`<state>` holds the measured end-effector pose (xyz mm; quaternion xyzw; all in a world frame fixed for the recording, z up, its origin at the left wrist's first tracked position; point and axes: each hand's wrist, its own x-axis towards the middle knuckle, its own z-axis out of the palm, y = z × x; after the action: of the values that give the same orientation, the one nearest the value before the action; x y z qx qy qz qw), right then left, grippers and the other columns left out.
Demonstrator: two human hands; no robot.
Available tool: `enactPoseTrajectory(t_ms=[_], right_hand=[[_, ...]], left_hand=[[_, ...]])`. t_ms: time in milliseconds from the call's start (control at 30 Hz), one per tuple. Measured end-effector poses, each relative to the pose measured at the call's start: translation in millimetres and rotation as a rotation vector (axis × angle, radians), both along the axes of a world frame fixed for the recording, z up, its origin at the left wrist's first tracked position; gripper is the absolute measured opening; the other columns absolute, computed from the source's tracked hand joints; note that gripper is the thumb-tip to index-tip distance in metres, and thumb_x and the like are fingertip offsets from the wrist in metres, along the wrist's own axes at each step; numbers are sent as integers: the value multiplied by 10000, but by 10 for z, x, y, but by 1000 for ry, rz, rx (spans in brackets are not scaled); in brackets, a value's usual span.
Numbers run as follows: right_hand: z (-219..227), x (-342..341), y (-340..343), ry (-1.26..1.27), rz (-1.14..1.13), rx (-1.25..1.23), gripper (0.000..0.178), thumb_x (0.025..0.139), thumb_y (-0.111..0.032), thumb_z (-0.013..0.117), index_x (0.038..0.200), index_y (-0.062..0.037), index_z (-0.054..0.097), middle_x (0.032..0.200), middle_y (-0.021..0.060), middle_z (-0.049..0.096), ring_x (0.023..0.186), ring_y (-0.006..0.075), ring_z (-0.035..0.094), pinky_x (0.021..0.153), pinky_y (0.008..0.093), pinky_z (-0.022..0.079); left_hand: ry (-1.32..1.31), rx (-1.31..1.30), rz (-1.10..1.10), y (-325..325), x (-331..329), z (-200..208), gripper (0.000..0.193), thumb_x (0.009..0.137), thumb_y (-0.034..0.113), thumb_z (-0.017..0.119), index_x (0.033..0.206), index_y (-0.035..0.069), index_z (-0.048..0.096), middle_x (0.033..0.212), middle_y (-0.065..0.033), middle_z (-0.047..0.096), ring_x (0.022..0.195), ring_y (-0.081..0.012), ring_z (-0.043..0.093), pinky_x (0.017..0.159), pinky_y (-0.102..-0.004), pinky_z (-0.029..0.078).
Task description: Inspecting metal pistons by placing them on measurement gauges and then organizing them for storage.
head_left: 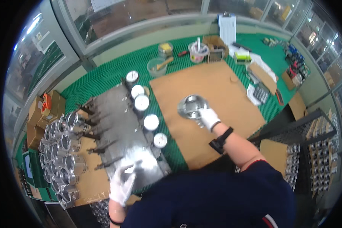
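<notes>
My right hand (209,118), in a white glove, closes on the near right edge of a shiny round metal housing (187,108). The part is blurred, over the brown cardboard sheet (201,144). My left hand (121,186), gloved in white too, hovers over the near end of a grey metal plate (119,114). Its thumb and fingers are apart, and a small blur near the fingertips cannot be made out. Along the plate's left side stand several dark clamp-like pieces (88,135). Several white-topped round gauges (151,122) line its right side.
Many similar metal housings (66,176) crowd the left end. At the back are a clear tub with a brush (156,68), a cup of pens (197,52) and a small display (215,56). A calculator (260,94) lies right; racks of parts (319,159) stand beyond.
</notes>
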<state>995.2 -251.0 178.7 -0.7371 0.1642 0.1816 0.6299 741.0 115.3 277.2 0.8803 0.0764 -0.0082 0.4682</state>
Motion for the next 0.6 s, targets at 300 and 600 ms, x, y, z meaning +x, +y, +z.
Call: enactPoseTrajectory(t_ms=[300,600], right_hand=[[-567,1312,1015,48,161,4,377,971,-148,370,1334,-103,463,882,201,680,627,307,695,518,435,600],[-569,1183,959,6,57,356,488,957,-337,613,1323,-40,488,1163,185,621,938,321,671,724,498,603]], left_hand=[[220,83,540,-21,-701,-53,334,949,168,627,1243,9,614,1199,-144,651,1085,-247,612,981,-377,474],[-72,366,615,827,-775,-468,301,943,197,626,1178,9,647,1001,-145,676,847,-224,643,757,-371,541]])
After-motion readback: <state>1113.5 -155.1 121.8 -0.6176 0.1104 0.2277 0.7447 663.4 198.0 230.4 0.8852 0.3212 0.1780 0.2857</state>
